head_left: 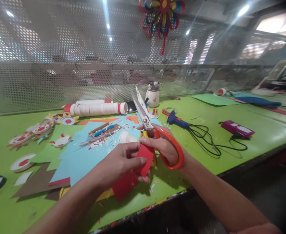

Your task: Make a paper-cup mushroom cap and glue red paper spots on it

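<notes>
My left hand (123, 159) pinches a small piece of red paper (145, 160) between thumb and fingers. Orange-handled scissors (145, 121) rest in my right hand (166, 143), a handle loop around the hand and the blades pointing up and away, slightly parted. The right thumb also presses near the top of the red paper. Something yellow (144, 134) shows by the right fingers; what it is I cannot tell. Below the left hand lies a larger red sheet (125, 186). Behind the hands a white paper cup (127, 137) stands on light blue paper (77, 169).
Paper scraps and pens (104, 130) lie on the blue sheets. At left sit several paper-disc crafts (21, 139); behind are stacked white cups (96, 109) and a bottle (153, 96). To the right, a blue glue gun (178, 120) trails its cable towards a purple box (237, 129).
</notes>
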Demonstrator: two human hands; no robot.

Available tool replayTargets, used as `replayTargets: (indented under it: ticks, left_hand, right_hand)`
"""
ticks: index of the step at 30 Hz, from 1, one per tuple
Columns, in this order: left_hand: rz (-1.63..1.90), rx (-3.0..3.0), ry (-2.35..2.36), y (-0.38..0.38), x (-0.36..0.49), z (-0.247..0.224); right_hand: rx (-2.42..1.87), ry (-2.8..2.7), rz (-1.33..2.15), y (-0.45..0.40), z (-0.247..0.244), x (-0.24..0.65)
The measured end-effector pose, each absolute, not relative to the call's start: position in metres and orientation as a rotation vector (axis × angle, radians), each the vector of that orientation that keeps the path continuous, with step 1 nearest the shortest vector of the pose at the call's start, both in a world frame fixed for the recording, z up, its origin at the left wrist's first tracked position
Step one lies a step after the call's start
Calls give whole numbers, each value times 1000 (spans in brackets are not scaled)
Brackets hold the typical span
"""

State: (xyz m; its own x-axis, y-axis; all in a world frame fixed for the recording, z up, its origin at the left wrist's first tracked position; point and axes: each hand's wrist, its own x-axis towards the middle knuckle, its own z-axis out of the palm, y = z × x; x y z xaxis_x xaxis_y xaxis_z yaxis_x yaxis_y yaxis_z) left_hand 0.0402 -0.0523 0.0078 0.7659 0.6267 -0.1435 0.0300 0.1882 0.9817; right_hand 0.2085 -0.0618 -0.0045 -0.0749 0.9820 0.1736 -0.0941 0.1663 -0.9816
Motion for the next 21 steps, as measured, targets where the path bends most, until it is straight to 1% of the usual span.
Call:
replayTargets:
  ticks: [5,10,16,21]
  left_hand:
    - [570,1203,620,-51,39,6]
    - [715,1070,748,-50,39,11]
    - [847,978,874,-46,40,16]
    - [1043,912,809,-45,40,23]
  right_hand:
    - [-992,-1195,1147,-57,-9,208]
    - [-979,-1141,1261,-59,-11,207]
    - [-1023,-1167,1242,-64,-11,205]
    - [-1028,-1241,1231,-65,-12,201]
